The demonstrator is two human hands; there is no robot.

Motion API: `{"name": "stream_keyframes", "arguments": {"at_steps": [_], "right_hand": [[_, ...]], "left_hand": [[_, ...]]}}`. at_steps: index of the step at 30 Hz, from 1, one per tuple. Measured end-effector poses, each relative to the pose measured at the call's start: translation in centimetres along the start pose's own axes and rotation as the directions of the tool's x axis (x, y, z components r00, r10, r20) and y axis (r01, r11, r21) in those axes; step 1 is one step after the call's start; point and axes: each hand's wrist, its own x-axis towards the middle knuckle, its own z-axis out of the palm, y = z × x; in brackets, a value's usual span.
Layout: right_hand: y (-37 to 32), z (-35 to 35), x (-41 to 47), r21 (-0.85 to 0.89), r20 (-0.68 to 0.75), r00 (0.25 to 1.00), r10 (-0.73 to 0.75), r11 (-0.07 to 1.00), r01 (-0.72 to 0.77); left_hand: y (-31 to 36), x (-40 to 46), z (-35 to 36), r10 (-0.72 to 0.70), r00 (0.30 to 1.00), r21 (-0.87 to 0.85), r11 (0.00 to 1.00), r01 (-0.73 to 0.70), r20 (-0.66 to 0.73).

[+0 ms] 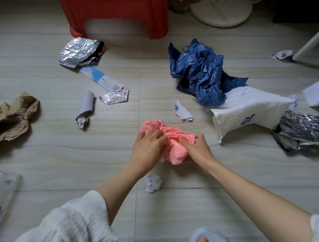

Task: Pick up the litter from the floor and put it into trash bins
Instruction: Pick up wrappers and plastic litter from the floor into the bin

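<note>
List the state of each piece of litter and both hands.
Pink paper: crumpled, on the floor, gripped by both hands.
Left hand: fingers curled on it.
Right hand: pinching it.
Blue plastic bag: crumpled, untouched.
White mailer bag: lying flat.
Paper ball: crumpled, on the floor.

Crumpled pink plastic bag [172, 140] on the pale floor tiles, bunched, among scattered litter
</note>
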Motion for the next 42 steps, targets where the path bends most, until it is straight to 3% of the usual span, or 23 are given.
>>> {"name": "stream_keyframes", "arguments": {"at_steps": [1, 3, 5, 7, 9, 11, 12, 15, 17, 19, 21, 23, 26, 29, 33, 36, 38, 42], "right_hand": [[0.1, -0.6, -0.5, -0.127, -0.007, 0.987, -0.158, 0.980, 0.156], [-0.1, -1.7, -1.7, -0.385, 0.157, 0.869, -0.470, 0.781, 0.492], [-0.1, -2.4, -2.1, -0.552, 0.396, 0.734, -0.552, 0.496, 0.671], [0.2, -2.3, -1.6, -0.643, 0.488, 0.721, -0.492, 0.356, 0.678], [0.4, -1.3, -1.0, -0.657, 0.449, 0.772, -0.450, 0.420, 0.626], [0.1, 0.6, -0.9, -0.626, 0.357, 0.844, -0.400, 0.569, 0.534], [-0.1, 1.6, -0.9, -0.604, 0.313, 0.879, -0.360, 0.639, 0.477], [-0.4, 3.8, -0.5, -0.521, 0.252, 0.949, -0.190, 0.800, 0.299], [-0.4, 4.4, -0.2, -0.455, 0.216, 0.972, -0.096, 0.870, 0.187], [-0.6, 4.3, 0.2, -0.409, 0.239, 0.971, -0.019, 0.905, 0.118], [-1.2, 3.6, 0.3, -0.375, 0.340, 0.940, -0.022, 0.914, 0.156], [-2.1, 2.6, 0.7, -0.349, 0.397, 0.910, -0.115, 0.898, 0.266], [-2.9, 0.8, 2.7, -0.496, 0.335, 0.861, -0.383, 0.705, 0.507], [-4.0, 0.1, 5.0, -0.701, 0.248, 0.809, -0.533, 0.478, 0.529], [-4.4, 0.4, 8.5, -0.847, 0.332, 0.866, -0.374, 0.286, 0.447], [-2.9, 1.1, 8.1, -0.872, 0.305, 0.886, -0.350, 0.271, 0.408], [-1.3, 1.5, 7.2, -0.884, 0.272, 0.824, -0.497, 0.209, 0.417], [1.7, 1.6, 5.6, -0.879, 0.375, 0.612, -0.696, -0.057, 0.473]], "left_hand": [[0.1, 0.3, -0.1, -0.052, 0.999, -0.010, 0.999, 0.052, 0.017], [0.1, 0.6, -0.2, -0.168, 0.983, -0.038, 0.985, 0.171, 0.075], [-0.4, 0.4, -0.6, -0.228, 0.962, -0.082, 0.967, 0.242, 0.150], [-1.3, -0.4, -1.4, -0.278, 0.940, -0.153, 0.938, 0.310, 0.201], [-1.8, -1.5, -2.3, -0.355, 0.908, -0.196, 0.896, 0.398, 0.223], [-1.8, -2.3, -3.3, -0.392, 0.898, -0.166, 0.889, 0.426, 0.201], [-1.9, -2.5, -3.6, -0.354, 0.925, -0.121, 0.921, 0.370, 0.138], [-2.8, -3.0, -3.7, -0.063, 0.997, 0.201, 0.977, 0.072, -0.047], [-3.6, -3.8, -3.4, 0.004, 0.997, 0.329, 0.944, -0.028, 0.071], [-4.3, -4.7, -2.8, -0.033, 0.979, 0.345, 0.938, -0.038, 0.200], [-4.7, -4.8, -2.2, -0.052, 0.964, 0.350, 0.936, -0.044, 0.261], [-4.7, -4.5, -1.9, -0.044, 0.961, 0.346, 0.937, -0.056, 0.275], [-3.8, -3.9, -2.0, -0.079, 0.963, 0.314, 0.949, -0.005, 0.256], [-3.5, -3.5, -1.8, -0.140, 0.932, 0.267, 0.962, 0.050, 0.333], [-3.4, -3.2, -1.6, -0.195, 0.892, 0.304, 0.950, 0.069, 0.408], [-3.5, -3.5, -0.9, -0.183, 0.919, 0.323, 0.944, 0.066, 0.349], [-4.0, -3.6, -0.5, -0.148, 0.946, 0.330, 0.943, 0.047, 0.289], [-4.9, -4.1, -0.5, -0.072, 0.975, 0.385, 0.923, -0.014, 0.208]]}}
